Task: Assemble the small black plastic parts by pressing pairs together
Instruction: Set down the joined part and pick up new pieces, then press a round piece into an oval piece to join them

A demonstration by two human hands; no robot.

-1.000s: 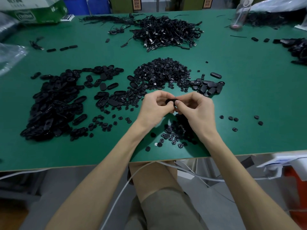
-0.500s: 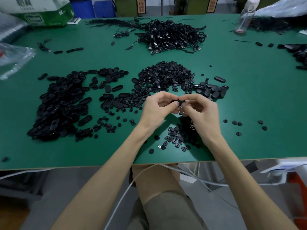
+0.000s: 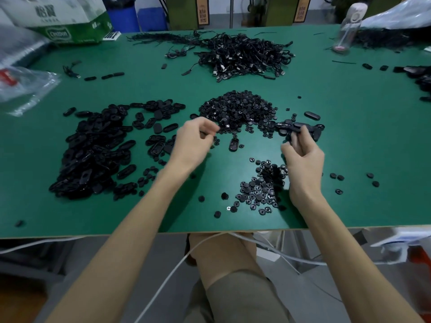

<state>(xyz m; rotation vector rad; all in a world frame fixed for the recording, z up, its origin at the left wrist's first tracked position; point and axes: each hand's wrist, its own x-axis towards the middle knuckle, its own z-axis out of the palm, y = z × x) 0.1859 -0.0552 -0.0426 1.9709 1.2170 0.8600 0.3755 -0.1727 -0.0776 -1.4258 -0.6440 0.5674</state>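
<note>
My right hand (image 3: 303,157) pinches a black oval part (image 3: 294,132) at the edge of a small cluster of oval parts (image 3: 312,127), right of centre on the green table (image 3: 349,136). My left hand (image 3: 192,142) hovers blurred with loosely curled fingers at the left edge of the heap of small round parts (image 3: 238,110); I see nothing in it. One oval shell (image 3: 234,144) lies alone between my hands. A second scatter of round parts (image 3: 258,187) lies near the front edge, under my right wrist. A big heap of oval shells (image 3: 93,150) fills the left.
A tangle of black cables (image 3: 242,54) lies at the back centre. A green-and-white carton (image 3: 67,22) and clear plastic bags (image 3: 23,85) sit at the back left. A clear bottle (image 3: 347,29) stands at the back right. White cables (image 3: 210,248) hang below the table's front edge.
My hands were joined at the centre, both on one black part. They have moved apart: the right carried the part to the right cluster, the left swung left toward the round parts.
</note>
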